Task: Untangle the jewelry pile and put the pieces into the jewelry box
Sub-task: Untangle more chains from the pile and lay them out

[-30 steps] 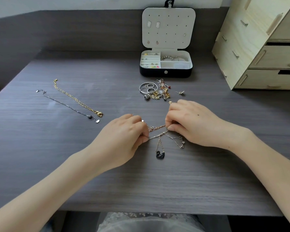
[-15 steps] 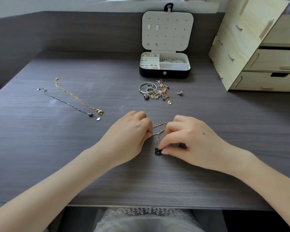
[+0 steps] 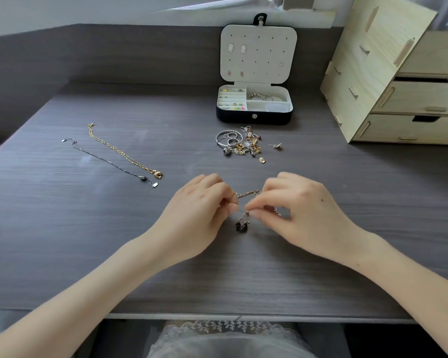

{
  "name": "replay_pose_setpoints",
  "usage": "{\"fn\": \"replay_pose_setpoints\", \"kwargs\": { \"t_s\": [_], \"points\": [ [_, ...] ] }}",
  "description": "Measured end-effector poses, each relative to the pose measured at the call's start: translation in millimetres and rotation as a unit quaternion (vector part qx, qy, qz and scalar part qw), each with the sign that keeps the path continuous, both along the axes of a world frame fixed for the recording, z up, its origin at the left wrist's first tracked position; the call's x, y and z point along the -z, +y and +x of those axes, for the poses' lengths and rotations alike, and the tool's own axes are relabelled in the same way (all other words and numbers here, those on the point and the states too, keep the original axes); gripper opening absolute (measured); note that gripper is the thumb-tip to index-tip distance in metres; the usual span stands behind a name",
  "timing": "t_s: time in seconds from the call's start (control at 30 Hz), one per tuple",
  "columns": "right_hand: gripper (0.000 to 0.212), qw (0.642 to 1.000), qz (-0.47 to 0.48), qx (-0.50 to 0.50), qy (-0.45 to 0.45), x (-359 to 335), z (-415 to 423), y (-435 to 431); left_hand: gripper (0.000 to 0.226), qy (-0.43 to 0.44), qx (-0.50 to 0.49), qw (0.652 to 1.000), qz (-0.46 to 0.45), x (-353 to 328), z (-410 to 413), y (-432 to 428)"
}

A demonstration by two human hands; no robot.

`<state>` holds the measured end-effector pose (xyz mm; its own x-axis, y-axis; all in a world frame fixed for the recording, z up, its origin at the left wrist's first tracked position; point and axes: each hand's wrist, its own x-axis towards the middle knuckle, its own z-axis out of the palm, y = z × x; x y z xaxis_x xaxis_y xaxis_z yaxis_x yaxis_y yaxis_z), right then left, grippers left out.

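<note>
Toward the front edge of the surface [image 3: 88, 254], left hand [image 3: 197, 220] and right hand [image 3: 303, 215] each pinch the tangled chains [image 3: 247, 193] in their grip.

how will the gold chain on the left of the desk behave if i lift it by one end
Probably floppy: the gold chain lies in loose, wavy bends on the desk, so it should hang limp. Its thin links suggest little weight. The gold pendant at its near end would likely swing.

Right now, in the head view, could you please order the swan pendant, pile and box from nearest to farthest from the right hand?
1. Swan pendant, right beside the right hand.
2. Pile, farther back.
3. Box, behind the pile.
</note>
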<state>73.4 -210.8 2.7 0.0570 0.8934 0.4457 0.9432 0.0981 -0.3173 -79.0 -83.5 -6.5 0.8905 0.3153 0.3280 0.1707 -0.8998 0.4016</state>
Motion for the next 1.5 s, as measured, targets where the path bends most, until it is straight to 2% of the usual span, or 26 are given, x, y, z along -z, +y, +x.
{"fn": "replay_pose_setpoints", "kwargs": {
  "t_s": [0.1, 0.27, 0.4, 0.53, 0.77, 0.97, 1.07, 1.27, 1.4, 1.5],
  "points": [
    [0.023, 0.999, -0.02, 0.029, 0.029, -8.2, 3.5, 11.0, 0.023, 0.006, 0.012, 1.0, -0.002, 3.9, -3.9, -1.7],
    [0.009, 0.982, -0.172, -0.014, 0.078, -18.2, 5.0, 29.7, 0.019, -0.013, 0.022, 1.0, 0.013, 5.9, -9.0, -8.6],
    [0.008, 0.959, -0.266, -0.045, 0.086, -27.2, 4.1, 36.2, 0.02, -0.019, 0.025, 0.999, 0.033, 7.2, -15.2, -15.5],
    [0.012, 0.942, -0.321, -0.068, 0.069, -32.4, 2.3, 36.7, 0.023, -0.011, 0.028, 0.998, 0.048, 9.3, -17.7, -17.0],
    [0.013, 0.935, -0.341, -0.068, 0.068, -33.3, -1.6, 38.4, 0.022, 0.003, 0.035, 0.998, 0.06, 16.6, -20.7, -14.6],
    [0.01, 0.936, -0.272, -0.043, 0.218, -40.6, 12.5, 32.5, 0.025, 0.032, 0.049, 0.996, 0.065, 10.6, -18.1, -5.0],
    [0.011, 0.927, -0.268, -0.058, 0.258, -46.3, 18.0, 18.9, 0.025, 0.061, 0.062, 0.995, 0.054, 8.5, -16.6, 1.2],
    [0.011, 0.917, -0.298, -0.082, 0.25, -34.8, 12.7, -6.2, 0.024, 0.051, 0.097, 0.993, 0.048, 4.7, -13.0, 8.1],
    [0.009, 0.922, -0.327, -0.067, 0.196, -25.0, 9.7, -12.9, 0.026, 0.048, 0.093, 0.994, 0.029, 6.6, -12.7, 11.0],
    [0.007, 0.928, -0.311, -0.058, 0.196, -24.7, 10.1, -12.7, 0.023, 0.038, 0.092, 0.995, 0.016, 7.1, -12.6, 11.7]
  ]
}}
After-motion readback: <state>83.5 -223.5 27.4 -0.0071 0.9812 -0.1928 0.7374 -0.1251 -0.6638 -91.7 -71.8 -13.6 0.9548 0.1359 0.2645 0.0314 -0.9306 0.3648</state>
